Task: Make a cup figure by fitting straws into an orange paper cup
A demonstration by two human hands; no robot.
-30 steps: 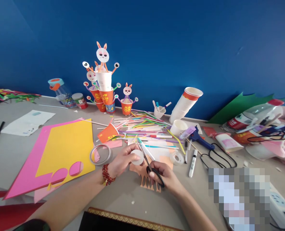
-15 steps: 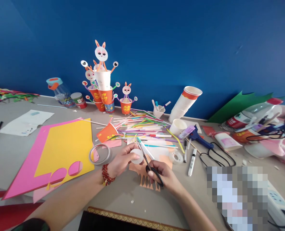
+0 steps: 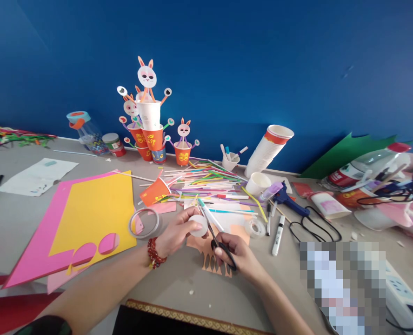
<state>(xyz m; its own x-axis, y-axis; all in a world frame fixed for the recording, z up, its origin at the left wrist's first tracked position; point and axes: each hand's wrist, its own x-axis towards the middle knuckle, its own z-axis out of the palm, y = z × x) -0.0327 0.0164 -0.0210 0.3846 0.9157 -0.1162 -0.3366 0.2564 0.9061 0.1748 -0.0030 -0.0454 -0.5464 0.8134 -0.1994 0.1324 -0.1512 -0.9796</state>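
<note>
Between the thumb and fingers of my left hand [image 3: 180, 228] is a small white paper disc [image 3: 199, 225]. My right hand [image 3: 236, 253] grips black-handled scissors [image 3: 230, 257], whose blades point up and left along the disc's right edge. Whether the blades touch the paper I cannot tell. Under my hands lies an orange paper sheet [image 3: 213, 264] with several leaf-shaped cut-outs along its near edge. Just beyond the blades rests a white marker with a teal tip [image 3: 209, 215]. A roll of clear tape [image 3: 255, 228] is right of the scissors.
Yellow [image 3: 98, 204] and pink sheets lie left, beside a wide tape roll [image 3: 144, 223]. Behind are a tipped orange cup [image 3: 155, 191], scattered coloured sticks [image 3: 206, 179] and rabbit-decorated cups [image 3: 150, 116]. A leaning cup stack [image 3: 267, 149], blue glue gun [image 3: 292, 200] and power strip [image 3: 402, 288] stand right.
Almost nothing differs. Both hands, the disc and the scissors stay in the same place, with only a slight shift of the view.
</note>
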